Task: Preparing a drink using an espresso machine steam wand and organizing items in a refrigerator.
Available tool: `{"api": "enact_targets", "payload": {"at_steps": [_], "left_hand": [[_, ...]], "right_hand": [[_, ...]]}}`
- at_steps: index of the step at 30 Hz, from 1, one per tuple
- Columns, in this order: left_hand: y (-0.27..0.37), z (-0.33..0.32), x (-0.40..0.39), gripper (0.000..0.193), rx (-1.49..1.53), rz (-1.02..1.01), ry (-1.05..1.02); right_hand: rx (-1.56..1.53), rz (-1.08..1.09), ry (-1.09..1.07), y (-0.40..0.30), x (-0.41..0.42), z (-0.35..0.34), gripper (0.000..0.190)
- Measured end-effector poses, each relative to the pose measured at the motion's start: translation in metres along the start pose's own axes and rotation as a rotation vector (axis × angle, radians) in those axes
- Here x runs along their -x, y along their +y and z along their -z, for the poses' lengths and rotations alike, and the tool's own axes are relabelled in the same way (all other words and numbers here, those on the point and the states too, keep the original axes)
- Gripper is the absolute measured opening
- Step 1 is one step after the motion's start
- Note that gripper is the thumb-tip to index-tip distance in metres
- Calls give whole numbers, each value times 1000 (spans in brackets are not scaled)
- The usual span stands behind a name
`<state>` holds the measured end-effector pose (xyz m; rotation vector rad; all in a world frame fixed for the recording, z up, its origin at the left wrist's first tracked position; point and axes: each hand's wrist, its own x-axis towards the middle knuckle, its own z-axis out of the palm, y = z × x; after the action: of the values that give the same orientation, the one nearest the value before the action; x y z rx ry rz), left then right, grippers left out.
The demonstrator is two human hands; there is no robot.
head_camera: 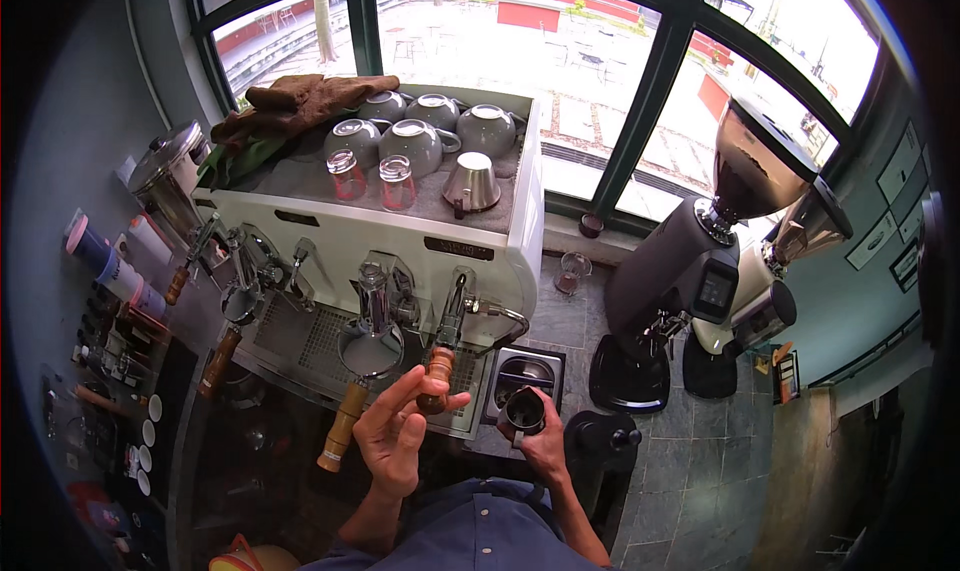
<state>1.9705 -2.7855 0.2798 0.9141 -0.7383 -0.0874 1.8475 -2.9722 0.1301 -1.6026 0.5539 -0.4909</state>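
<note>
My left hand (394, 436) has its fingers around the lower end of a turned wooden steam lever (439, 364) on the front of a white espresso machine (360, 233). In my right hand (546, 443) is a small dark metal pitcher (524, 410), tilted so its opening faces up at me; its contents are too dark to tell. Left of my left hand, a portafilter with a wooden handle (343, 428) is locked in the group head (373, 293). A second wooden-handled portafilter (220, 361) sits farther left. A steam wand (506, 316) curves out right of the lever.
Grey cups (411, 145), small glasses (396, 183), a steel pitcher (472, 182) and a brown cloth (300, 105) top the machine. A small sink (527, 368) lies beyond the pitcher. Coffee grinders (660, 271) stand right, with a black tamper (622, 439) nearer me.
</note>
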Motion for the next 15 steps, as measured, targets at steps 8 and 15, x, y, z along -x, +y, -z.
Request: {"api": "enact_targets", "payload": {"at_steps": [8,15], "left_hand": [[-1,2,0,46,-19,-10,-12],[-3,1,0,46,-32,-22,4]], "right_hand": [[-17,-41,-23,-6,-3,-1,82],[30,39,7,-4,-7,-2,78]]}}
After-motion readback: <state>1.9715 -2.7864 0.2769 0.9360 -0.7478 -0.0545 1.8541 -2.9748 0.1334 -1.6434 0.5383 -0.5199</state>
